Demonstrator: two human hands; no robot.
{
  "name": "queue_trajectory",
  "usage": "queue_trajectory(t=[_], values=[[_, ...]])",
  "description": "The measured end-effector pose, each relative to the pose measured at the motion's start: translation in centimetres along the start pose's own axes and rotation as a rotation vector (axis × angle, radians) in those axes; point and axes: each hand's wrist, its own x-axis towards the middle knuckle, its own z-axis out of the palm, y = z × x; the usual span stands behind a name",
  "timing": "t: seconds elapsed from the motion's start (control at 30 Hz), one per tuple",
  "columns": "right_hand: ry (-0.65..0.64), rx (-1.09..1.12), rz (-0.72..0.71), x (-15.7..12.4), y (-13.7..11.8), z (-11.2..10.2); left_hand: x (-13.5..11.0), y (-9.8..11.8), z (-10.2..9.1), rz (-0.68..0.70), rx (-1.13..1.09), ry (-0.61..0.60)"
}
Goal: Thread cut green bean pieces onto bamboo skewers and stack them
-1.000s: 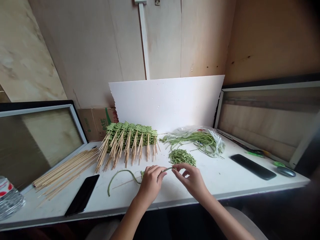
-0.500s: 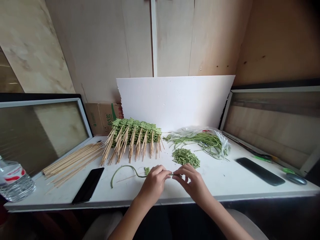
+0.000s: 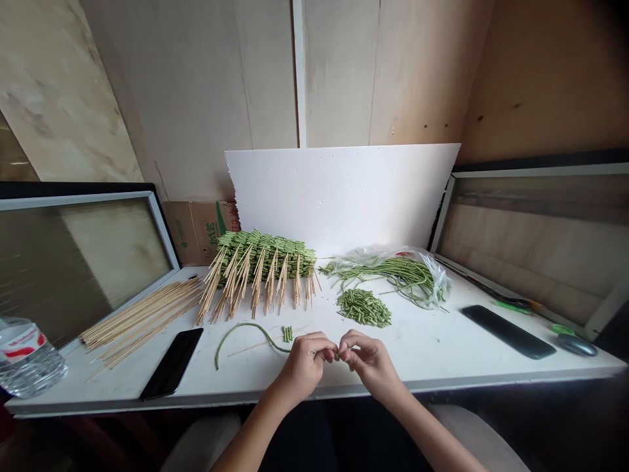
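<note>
A long green bean (image 3: 244,325) curves across the table and runs into my left hand (image 3: 308,357), whose fingers are closed round it. My right hand (image 3: 367,359) pinches the bean's short end, fingertips almost touching those of the left. Just beyond my left hand lies a skewer (image 3: 249,349) with several short bean pieces (image 3: 287,334) side by side. A heap of cut bean pieces (image 3: 364,308) sits past my right hand. Farther back, skewered bean pieces (image 3: 265,252) are stacked with their sticks (image 3: 258,283) pointing toward me.
Bare skewers (image 3: 142,318) and a black phone (image 3: 171,364) lie on the left, near a water bottle (image 3: 29,357). Whole long beans (image 3: 403,272) spill from a clear plastic bag (image 3: 437,278). A dark flat object (image 3: 508,331) and a mouse (image 3: 577,345) rest on the right.
My hands have drawn together and the bean between them now looks bent at the fingertips, where it was straight. The view has shifted slightly.
</note>
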Motion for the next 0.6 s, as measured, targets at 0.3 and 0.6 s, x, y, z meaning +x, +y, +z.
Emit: queue_trajectory(t=[0.3, 0.6], values=[[0.139, -0.662, 0.004, 1.3, 3.2, -3.7, 0.2, -0.5, -1.3, -0.111, 0.079, 0.061], [0.066, -0.791, -0.043, 1.6, 3.2, -6.1, -0.2, -1.5, -0.7, -0.093, 0.121, 0.048]])
